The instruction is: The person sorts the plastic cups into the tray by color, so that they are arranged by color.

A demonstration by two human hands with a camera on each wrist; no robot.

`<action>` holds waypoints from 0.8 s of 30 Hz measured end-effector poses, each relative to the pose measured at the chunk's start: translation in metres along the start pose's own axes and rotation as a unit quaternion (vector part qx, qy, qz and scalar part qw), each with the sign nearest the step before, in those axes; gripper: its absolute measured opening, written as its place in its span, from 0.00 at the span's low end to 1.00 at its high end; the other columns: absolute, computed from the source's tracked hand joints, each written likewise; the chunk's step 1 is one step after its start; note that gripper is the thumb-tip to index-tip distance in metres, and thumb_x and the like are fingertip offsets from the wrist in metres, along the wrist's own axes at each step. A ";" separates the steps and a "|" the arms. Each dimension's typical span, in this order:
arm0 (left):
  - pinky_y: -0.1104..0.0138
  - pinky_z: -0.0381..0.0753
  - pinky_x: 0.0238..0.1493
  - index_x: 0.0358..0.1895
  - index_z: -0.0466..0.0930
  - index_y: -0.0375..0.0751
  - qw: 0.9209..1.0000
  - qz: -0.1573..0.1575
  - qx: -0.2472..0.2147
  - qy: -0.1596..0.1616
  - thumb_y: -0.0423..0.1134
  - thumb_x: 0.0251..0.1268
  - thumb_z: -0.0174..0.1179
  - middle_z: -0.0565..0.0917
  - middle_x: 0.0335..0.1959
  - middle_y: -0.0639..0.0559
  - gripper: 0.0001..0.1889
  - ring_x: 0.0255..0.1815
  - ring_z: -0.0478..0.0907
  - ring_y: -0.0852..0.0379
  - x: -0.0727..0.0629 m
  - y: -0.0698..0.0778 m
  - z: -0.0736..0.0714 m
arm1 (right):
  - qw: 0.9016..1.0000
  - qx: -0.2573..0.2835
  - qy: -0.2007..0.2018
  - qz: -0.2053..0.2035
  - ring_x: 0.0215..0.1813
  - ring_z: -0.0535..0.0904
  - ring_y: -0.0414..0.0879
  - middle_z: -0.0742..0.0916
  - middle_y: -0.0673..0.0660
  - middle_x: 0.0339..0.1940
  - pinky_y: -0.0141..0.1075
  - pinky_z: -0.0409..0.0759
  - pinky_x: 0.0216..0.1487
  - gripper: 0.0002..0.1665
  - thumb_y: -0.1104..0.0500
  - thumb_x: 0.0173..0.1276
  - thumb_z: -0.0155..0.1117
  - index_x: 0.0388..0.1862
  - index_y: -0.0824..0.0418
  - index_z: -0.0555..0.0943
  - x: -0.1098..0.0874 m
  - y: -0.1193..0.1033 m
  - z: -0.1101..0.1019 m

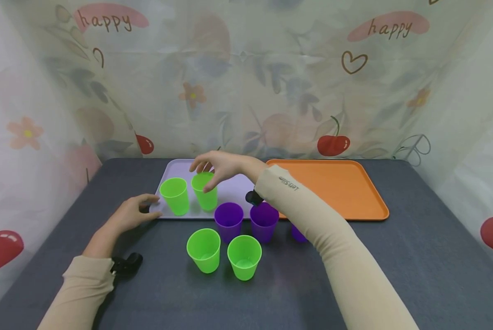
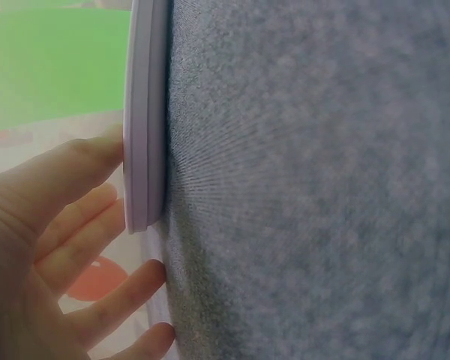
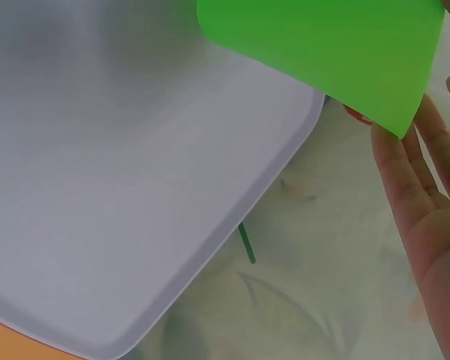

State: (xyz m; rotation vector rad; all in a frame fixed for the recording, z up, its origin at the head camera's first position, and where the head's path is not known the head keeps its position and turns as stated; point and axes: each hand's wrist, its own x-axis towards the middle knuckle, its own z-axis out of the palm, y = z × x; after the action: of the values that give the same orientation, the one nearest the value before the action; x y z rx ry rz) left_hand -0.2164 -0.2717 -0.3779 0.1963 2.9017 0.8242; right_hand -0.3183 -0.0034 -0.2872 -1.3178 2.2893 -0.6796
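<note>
Hovering with the right hand point(image 1: 226, 166) at a green cup point(image 1: 206, 199), extending loose fingers point(image 3: 394, 169) to the far side of its rim and pointing the thumb down over its near side. Parting fingers and thumb enough to straddle the rim, touching or almost touching it with a fingertip, being slack rather than clenched. Seeing that cup standing upright on the lilac tray point(image 1: 235, 190), just beside another green cup point(image 1: 174, 199) standing nearer the left end. Setting the left hand point(image 1: 131, 213) against the tray's near left corner, touching its edge with the left thumb point(image 2: 90, 157), extending the other fingers alongside, grasping nothing. Facing, on the bench point(image 1: 156, 293), two front green cups point(image 1: 204, 252) standing slightly apart, and, farther back, three purple cups point(image 1: 228, 224) standing in a row, hiding most of the third behind the right sleeve point(image 1: 325, 229). Finding an orange tray point(image 1: 333, 188) lying to the right of the lilac one, disappearing partly behind that sleeve. Having a printed cloth point(image 1: 246, 91) hanging behind the bench
</note>
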 end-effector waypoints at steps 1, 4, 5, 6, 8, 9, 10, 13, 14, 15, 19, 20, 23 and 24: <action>0.43 0.72 0.55 0.61 0.70 0.33 1.000 0.001 0.001 0.000 0.45 0.60 0.62 0.73 0.60 0.33 0.29 0.60 0.69 0.32 0.000 0.000 0.000 | 1.000 -0.001 -0.001 0.001 0.59 0.75 0.52 0.80 0.60 0.58 0.36 0.73 0.59 0.36 0.60 0.50 0.74 0.60 0.59 0.72 0.000 0.000 0.000; 0.43 0.72 0.55 0.61 0.70 0.33 1.000 0.000 0.001 0.001 0.45 0.59 0.62 0.73 0.60 0.33 0.29 0.60 0.69 0.32 0.001 -0.001 0.001 | 1.000 -0.005 -0.002 0.002 0.60 0.75 0.52 0.80 0.60 0.58 0.37 0.73 0.60 0.36 0.59 0.50 0.73 0.60 0.59 0.72 0.001 0.000 -0.002; 0.43 0.72 0.55 0.61 0.70 0.33 1.000 0.000 0.003 0.001 0.45 0.59 0.62 0.73 0.60 0.33 0.29 0.60 0.69 0.32 0.001 -0.001 0.001 | 1.000 -0.005 -0.003 0.002 0.60 0.74 0.53 0.80 0.61 0.58 0.38 0.73 0.60 0.36 0.60 0.50 0.73 0.60 0.59 0.72 0.001 0.000 -0.002; 0.43 0.72 0.55 0.61 0.70 0.33 1.000 -0.001 0.004 0.000 0.45 0.59 0.62 0.73 0.60 0.33 0.29 0.60 0.69 0.32 0.002 -0.001 0.001 | 1.000 -0.006 -0.003 0.002 0.60 0.74 0.53 0.80 0.61 0.59 0.39 0.73 0.60 0.36 0.60 0.50 0.73 0.60 0.59 0.72 0.002 -0.001 -0.002; 0.43 0.72 0.56 0.61 0.70 0.33 1.000 -0.002 0.004 -0.001 0.45 0.60 0.61 0.73 0.60 0.33 0.29 0.60 0.69 0.32 0.001 -0.001 0.000 | 1.000 -0.007 -0.004 0.002 0.60 0.74 0.53 0.80 0.61 0.59 0.40 0.73 0.61 0.36 0.59 0.50 0.73 0.60 0.59 0.72 0.002 -0.001 -0.003; 0.43 0.72 0.56 0.61 0.69 0.33 1.000 -0.002 0.005 -0.001 0.45 0.60 0.61 0.73 0.60 0.33 0.29 0.60 0.69 0.32 0.001 -0.002 0.000 | 1.000 -0.007 -0.004 0.001 0.60 0.74 0.53 0.80 0.62 0.59 0.40 0.73 0.61 0.36 0.59 0.50 0.74 0.60 0.59 0.72 0.003 -0.001 -0.003; 0.43 0.72 0.56 0.61 0.69 0.33 1.000 -0.002 0.004 -0.002 0.45 0.60 0.61 0.73 0.61 0.33 0.29 0.61 0.69 0.32 0.001 -0.002 0.000 | 1.000 -0.007 -0.004 0.001 0.60 0.74 0.53 0.79 0.62 0.59 0.40 0.73 0.61 0.36 0.59 0.50 0.74 0.60 0.59 0.72 0.003 -0.002 -0.003; 0.43 0.72 0.56 0.61 0.69 0.33 1.000 0.000 0.002 -0.001 0.45 0.60 0.61 0.73 0.60 0.33 0.29 0.60 0.69 0.32 0.002 -0.002 0.000 | 1.000 -0.008 -0.004 -0.002 0.60 0.74 0.52 0.79 0.62 0.59 0.38 0.73 0.61 0.37 0.59 0.50 0.74 0.60 0.59 0.72 0.004 -0.004 -0.003; 0.43 0.72 0.56 0.61 0.70 0.33 1.000 0.001 0.003 -0.001 0.45 0.60 0.61 0.73 0.60 0.33 0.29 0.60 0.69 0.32 0.002 -0.002 0.000 | 1.000 -0.007 -0.005 -0.003 0.60 0.74 0.52 0.79 0.62 0.59 0.37 0.73 0.61 0.37 0.59 0.49 0.74 0.60 0.59 0.72 0.005 -0.004 -0.003; 0.43 0.72 0.56 0.61 0.70 0.33 1.000 0.002 0.002 0.000 0.45 0.60 0.61 0.73 0.60 0.33 0.29 0.60 0.69 0.32 0.002 -0.002 0.000 | 1.000 -0.007 -0.006 -0.003 0.60 0.74 0.52 0.80 0.61 0.59 0.37 0.73 0.61 0.36 0.59 0.50 0.74 0.60 0.59 0.73 0.006 -0.005 -0.003; 0.43 0.72 0.55 0.61 0.70 0.33 1.000 0.004 0.002 0.002 0.46 0.60 0.62 0.74 0.60 0.33 0.29 0.60 0.70 0.32 0.002 -0.002 0.000 | 1.000 -0.008 -0.015 -0.002 0.60 0.74 0.52 0.79 0.61 0.59 0.37 0.72 0.62 0.36 0.59 0.50 0.74 0.60 0.58 0.72 0.008 -0.004 -0.002; 0.44 0.72 0.55 0.61 0.70 0.33 1.000 0.004 0.002 0.002 0.46 0.60 0.62 0.74 0.60 0.33 0.29 0.60 0.70 0.32 0.002 -0.002 0.000 | 1.000 -0.008 -0.018 -0.001 0.61 0.73 0.52 0.79 0.61 0.59 0.37 0.72 0.62 0.36 0.59 0.50 0.74 0.60 0.58 0.72 0.008 -0.004 -0.001; 0.44 0.72 0.55 0.61 0.70 0.33 1.000 0.003 0.002 0.000 0.46 0.60 0.62 0.74 0.60 0.33 0.29 0.60 0.70 0.32 0.002 -0.002 0.000 | 1.000 -0.009 -0.028 0.004 0.61 0.73 0.52 0.79 0.61 0.59 0.36 0.71 0.62 0.36 0.59 0.50 0.73 0.60 0.58 0.72 0.009 -0.004 0.000; 0.44 0.72 0.55 0.61 0.70 0.33 1.000 0.004 0.001 0.000 0.46 0.60 0.62 0.74 0.60 0.33 0.29 0.60 0.70 0.32 0.002 -0.002 0.000 | 0.999 -0.010 -0.030 0.005 0.61 0.73 0.52 0.79 0.61 0.59 0.35 0.72 0.62 0.36 0.59 0.51 0.73 0.60 0.57 0.72 0.010 -0.004 0.000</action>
State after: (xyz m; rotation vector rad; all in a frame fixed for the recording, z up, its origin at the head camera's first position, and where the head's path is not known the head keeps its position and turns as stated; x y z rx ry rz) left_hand -0.2189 -0.2733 -0.3794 0.2084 2.9036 0.8214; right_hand -0.3204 -0.0135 -0.2858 -1.3165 2.2602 -0.6072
